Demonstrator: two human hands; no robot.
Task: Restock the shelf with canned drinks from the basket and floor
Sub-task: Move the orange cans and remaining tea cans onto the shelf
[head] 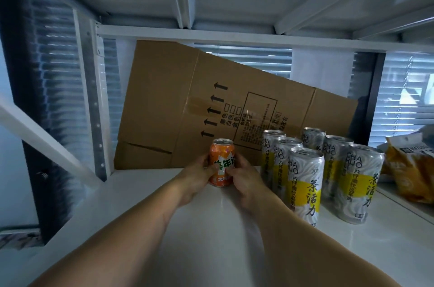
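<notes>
clasping orange can (221, 162) upright on shelf (211, 228); beside "cha huo" cans (305, 183)

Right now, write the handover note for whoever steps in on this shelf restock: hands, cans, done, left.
Left hand and right hand: both wrapped around one orange can, upright on the white shelf, towards the back, in front of the tilted cardboard sheet.
Already on the shelf: six silver-and-yellow cans, upright in two rows of three, to the right of the orange can.
Beyond them, at the right edge: yellow snack bags.
Left: let go of the orange can, then fetch more. Basket and floor are out of view, so the remaining count is unknown. Room remains left of and in front of the orange can.
</notes>
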